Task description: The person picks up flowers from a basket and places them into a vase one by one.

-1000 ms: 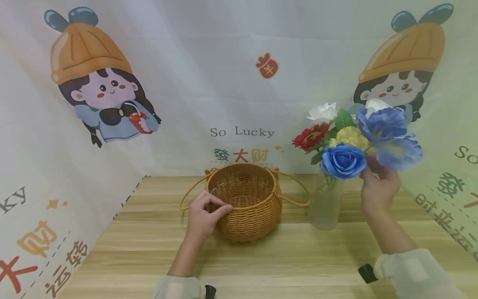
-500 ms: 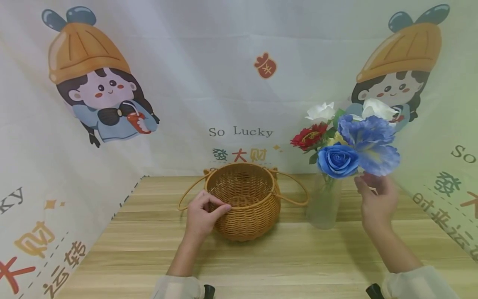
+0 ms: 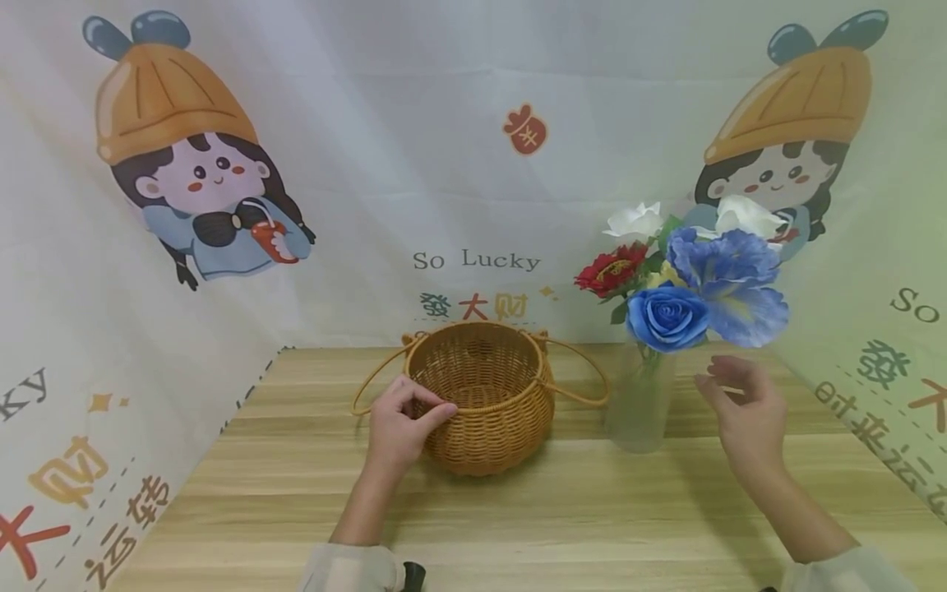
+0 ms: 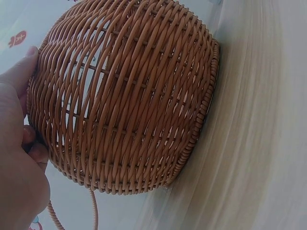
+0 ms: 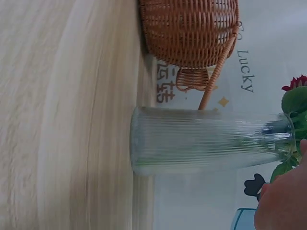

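In the head view my left hand point(image 3: 395, 427) pinches the near rim of a round wicker basket point(image 3: 491, 444), its two handles folded out to the sides. Nothing shows inside the basket. My right hand point(image 3: 750, 415), fingers loosely bent and holding nothing, hovers just right of a clear ribbed glass vase point(image 3: 638, 419). Flowers stand in that vase: a blue rose point(image 3: 668, 318), a large blue-violet iris point(image 3: 743, 288), a red flower point(image 3: 612, 270), white blooms point(image 3: 743, 215) and a partly hidden yellow one. The right wrist view shows the vase upright on the table.
Basket and vase stand on a wood-grain table point(image 3: 503, 526), close to its back edge. A white printed cloth point(image 3: 370, 148) with cartoon figures hangs behind and along both sides. The right basket handle point(image 3: 592, 395) reaches almost to the vase.
My right hand has let go of the blue-violet iris and drawn down, away from it. The iris has shifted left and now rests with the other flowers. My left hand stays on the basket rim.
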Motion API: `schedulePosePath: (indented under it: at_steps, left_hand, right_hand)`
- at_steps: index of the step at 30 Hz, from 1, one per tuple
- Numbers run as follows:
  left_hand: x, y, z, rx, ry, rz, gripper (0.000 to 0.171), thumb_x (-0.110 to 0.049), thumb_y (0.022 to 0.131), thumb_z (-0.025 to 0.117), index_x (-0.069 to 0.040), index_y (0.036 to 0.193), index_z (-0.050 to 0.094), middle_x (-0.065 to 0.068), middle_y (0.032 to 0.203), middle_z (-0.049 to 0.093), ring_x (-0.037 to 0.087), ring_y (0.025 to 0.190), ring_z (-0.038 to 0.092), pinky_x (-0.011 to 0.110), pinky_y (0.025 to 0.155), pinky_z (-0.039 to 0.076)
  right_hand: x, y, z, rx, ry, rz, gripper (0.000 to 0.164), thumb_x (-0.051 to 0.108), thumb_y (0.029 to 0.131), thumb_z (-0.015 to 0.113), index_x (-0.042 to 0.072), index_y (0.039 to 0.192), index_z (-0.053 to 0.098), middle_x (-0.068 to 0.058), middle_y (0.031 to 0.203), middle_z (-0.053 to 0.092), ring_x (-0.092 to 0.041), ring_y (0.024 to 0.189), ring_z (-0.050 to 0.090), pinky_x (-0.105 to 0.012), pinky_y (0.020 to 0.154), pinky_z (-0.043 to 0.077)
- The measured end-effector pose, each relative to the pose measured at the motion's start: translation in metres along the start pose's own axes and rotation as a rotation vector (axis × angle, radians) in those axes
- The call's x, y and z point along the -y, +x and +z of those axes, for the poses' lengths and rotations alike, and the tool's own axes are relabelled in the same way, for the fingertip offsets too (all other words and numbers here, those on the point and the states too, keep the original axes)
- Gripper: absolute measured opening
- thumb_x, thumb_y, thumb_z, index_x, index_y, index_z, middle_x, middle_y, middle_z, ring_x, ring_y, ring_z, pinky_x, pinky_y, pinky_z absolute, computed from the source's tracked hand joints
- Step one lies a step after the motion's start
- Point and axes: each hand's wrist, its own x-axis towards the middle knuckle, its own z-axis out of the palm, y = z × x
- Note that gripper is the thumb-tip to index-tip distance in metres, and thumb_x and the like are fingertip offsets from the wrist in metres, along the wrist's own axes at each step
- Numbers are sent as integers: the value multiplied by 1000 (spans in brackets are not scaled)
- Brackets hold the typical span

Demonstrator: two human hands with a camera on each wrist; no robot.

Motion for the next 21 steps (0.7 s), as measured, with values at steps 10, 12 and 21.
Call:
schedulePosePath:
  at_steps: [10, 12, 21]
  left_hand:
    - [27, 3, 0, 2, -33, 2, 16, -18, 73, 87, -17, 75, 71, 5, 71, 47, 17, 59, 35, 25, 53, 30]
    - [27, 3, -3, 10, -28, 6, 15, -18, 74, 86, -19, 77, 71, 5, 72, 48, 17, 58, 36, 25, 52, 31]
    - [23, -4, -16, 87, -23, -15, 14, -17, 80, 81, -14, 89, 72, 1, 104, 61, 18, 70, 53, 25, 60, 45]
  right_hand:
    - [-11, 2, -15, 287, -233, -162, 38, 6, 87, 71, -5, 122, 60, -4, 112, 65, -6, 97, 55, -15, 78, 44]
    - [-14, 4, -17, 349, -297, -230, 40, 8, 87, 71, -7, 122, 60, -19, 117, 62, -19, 103, 57, -29, 84, 46]
    - [-31, 8, -28, 567, -486, -412, 54, 20, 84, 75, -8, 126, 55, -32, 122, 56, -53, 111, 49, -67, 90, 34]
